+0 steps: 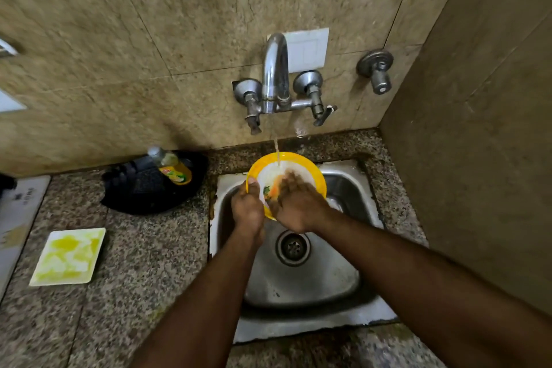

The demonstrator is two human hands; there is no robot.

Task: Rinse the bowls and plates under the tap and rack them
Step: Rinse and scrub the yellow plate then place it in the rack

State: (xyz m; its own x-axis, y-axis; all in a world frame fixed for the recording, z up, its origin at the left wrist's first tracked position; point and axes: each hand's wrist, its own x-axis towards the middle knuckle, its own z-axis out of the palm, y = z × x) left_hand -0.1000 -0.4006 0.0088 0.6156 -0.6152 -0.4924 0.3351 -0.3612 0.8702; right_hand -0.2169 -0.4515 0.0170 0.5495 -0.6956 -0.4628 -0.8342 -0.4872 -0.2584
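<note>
Labels: only the dish soap bottle (pixel 173 167) has print, a yellow/red label, too blurred to read. White slab at the far left edge (pixel 18 212) has small dark lettering, also unreadable.

Counts:
- 1 round plate (pixel 301 165), yellow rim, white centre with orange/green residue. Held tilted over the steel sink (pixel 343 251), just under the tap spout (pixel 276 69). Thin water stream (pixel 277 152) hits its upper part.
- 1 square plate (pixel 69 255), white with yellow-green smears, flat on the granite counter (pixel 143 272), left of the sink, well apart from the hands.
- 1 black rack/basket (pixel 149 188) at the back of the counter against the wall, soap bottle lying in it.
- 1 mixer tap with 2 valve handles, plus 1 separate wall valve (pixel 377 70) to its right.
- 1 white switch plate (pixel 307 49) behind the spout.
- 1 drain strainer (pixel 293 246) in the sink bottom.

Hands:
- left hand (pixel 248 209): grips the round plate's left rim, thumb on the front face, fingers curled behind.
- right hand (pixel 298 206): lies flat on the plate's face, fingers extended over the residue, motion-blurred. Not gripping, just pressed on the surface.

Both forearms enter from the bottom edge.
</note>
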